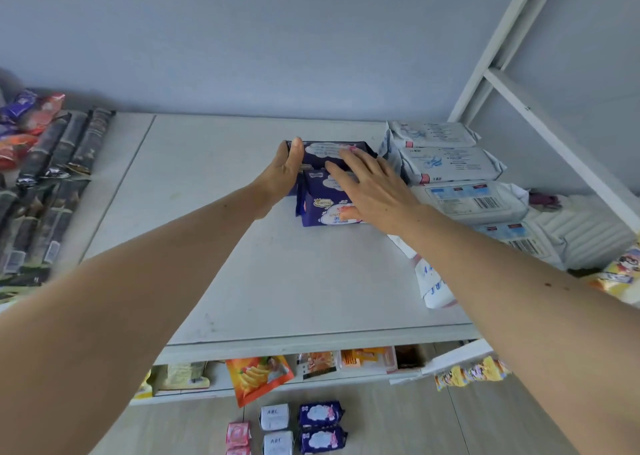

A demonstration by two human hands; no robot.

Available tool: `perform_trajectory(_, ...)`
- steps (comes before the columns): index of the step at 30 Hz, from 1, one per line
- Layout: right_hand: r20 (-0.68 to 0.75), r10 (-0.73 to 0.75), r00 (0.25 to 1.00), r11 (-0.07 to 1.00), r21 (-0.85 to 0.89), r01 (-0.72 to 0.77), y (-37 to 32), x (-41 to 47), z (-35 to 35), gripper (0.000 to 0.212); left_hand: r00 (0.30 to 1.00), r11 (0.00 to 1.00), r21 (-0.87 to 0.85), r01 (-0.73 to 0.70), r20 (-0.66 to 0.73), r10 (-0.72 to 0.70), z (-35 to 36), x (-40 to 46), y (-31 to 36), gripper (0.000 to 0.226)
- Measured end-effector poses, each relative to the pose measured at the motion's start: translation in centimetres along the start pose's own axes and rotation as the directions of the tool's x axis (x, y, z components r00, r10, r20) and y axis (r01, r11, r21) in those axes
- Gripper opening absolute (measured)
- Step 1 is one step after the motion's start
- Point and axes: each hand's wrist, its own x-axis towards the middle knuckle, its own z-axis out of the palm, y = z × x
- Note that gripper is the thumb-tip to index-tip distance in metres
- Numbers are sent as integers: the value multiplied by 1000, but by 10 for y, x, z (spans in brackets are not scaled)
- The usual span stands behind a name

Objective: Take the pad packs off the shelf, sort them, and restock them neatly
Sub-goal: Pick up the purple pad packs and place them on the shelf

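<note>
Two navy packs: the rear navy pack (332, 151) and the front navy pack (320, 201) stand on the shelf (277, 281), one just behind the other, near the back and beside the white packs (446, 163) stacked at the right.
Your left hand (284, 174): fingers straight and together, palm pressed flat against the left end of the rear navy pack; nothing is pinched.
Your right hand (377, 184): fingers spread and laid flat across the tops of both navy packs; it presses, it does not grasp.
Step in hand: you seem to be squaring the navy packs into a row.
Left to do: more navy, white and pink packs (239, 435) wait on the floor (398, 420) below.
Risk one: a hard push from the left could drive the pair into the white packs and skew that stack.
Risk two: the front navy pack stands on edge, so uneven pressure from above may tip it forward.
Risk three: a loose white pack (434, 284) lies near the front edge under your right forearm; dragging the arm back could sweep it off.
</note>
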Motion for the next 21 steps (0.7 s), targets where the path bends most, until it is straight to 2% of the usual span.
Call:
perform_trajectory(5, 16, 68, 998, 995, 78, -69, 4, 17, -2, 95, 996, 999, -47, 5, -84, -9, 7, 22, 11, 55)
perform_trajectory(10, 122, 135, 983, 988, 58, -143, -2, 17, -10, 123, 994, 988, -152, 9, -109, -26, 12, 18, -4, 49)
perform_trajectory(14, 122, 158, 980, 986, 40, -164, -3, 25, -8, 116, 998, 980, -198, 10, -62, -23, 18, 15, -15, 44)
perform_trajectory(21, 66, 145, 987, 989, 15, -146, 9, 39, -4, 116, 996, 985, -170, 33, -82, -48, 18, 27, -8, 48)
